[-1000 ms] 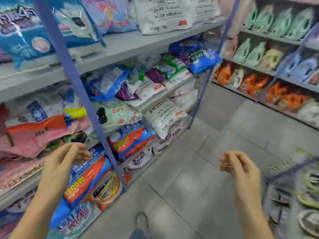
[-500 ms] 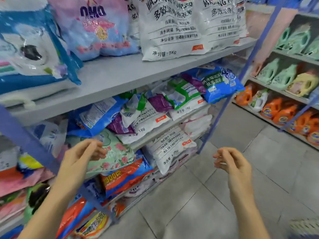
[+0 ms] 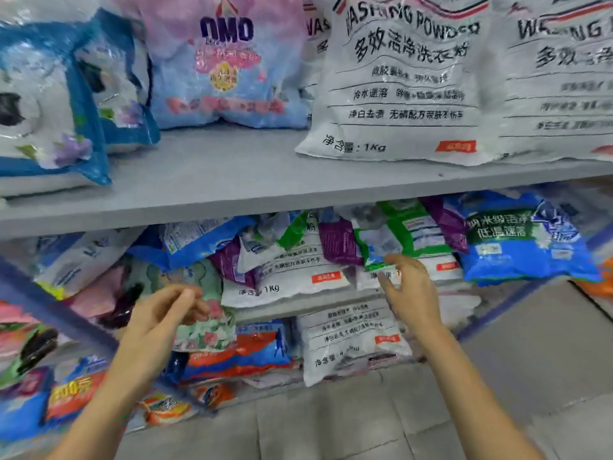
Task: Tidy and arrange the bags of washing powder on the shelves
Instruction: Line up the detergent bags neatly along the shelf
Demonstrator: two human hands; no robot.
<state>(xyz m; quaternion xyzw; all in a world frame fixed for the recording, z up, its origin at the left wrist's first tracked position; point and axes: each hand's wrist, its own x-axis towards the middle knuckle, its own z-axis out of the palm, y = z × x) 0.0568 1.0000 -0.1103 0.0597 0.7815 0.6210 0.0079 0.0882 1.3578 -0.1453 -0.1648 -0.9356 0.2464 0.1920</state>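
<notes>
- Upper half of the frame: on the upper shelf (image 3: 232,180) we judge the work largely done. The white bags (image 3: 404,84) at upper right stand upright, printed faces towards us, long axes vertical. The pink bag (image 3: 225,68) stands the same way further back. The blue-and-white bags (image 3: 43,104) at upper left lean and overlap.
- Centre band: the middle shelf is the job left. The bags there lie heaped and overlapping at mixed angles, most with their long axes running from the back of the shelf to its front edge, bottom seams towards the aisle.
- The green-and-white bag (image 3: 398,237) lies on top of that heap, right of centre. It is skewed, its long axis slanting from upper right to lower left, its lower corner towards us. A purple bag (image 3: 338,240) lies at its left and a blue bag (image 3: 517,240) at its right.
- The right hand (image 3: 409,290) reaches up with loosely bent fingers and grips nothing. Its fingertips (image 3: 389,260) are at the green-and-white bag's lower corner; we cannot tell whether they touch it.
- The left hand (image 3: 166,313), lower left of centre, hangs with loosely curled fingers and holds nothing, in front of a floral bag (image 3: 205,323).
- Lower frame: the shelves below look equally jumbled and, in our judgement, are yet to be tidied.
</notes>
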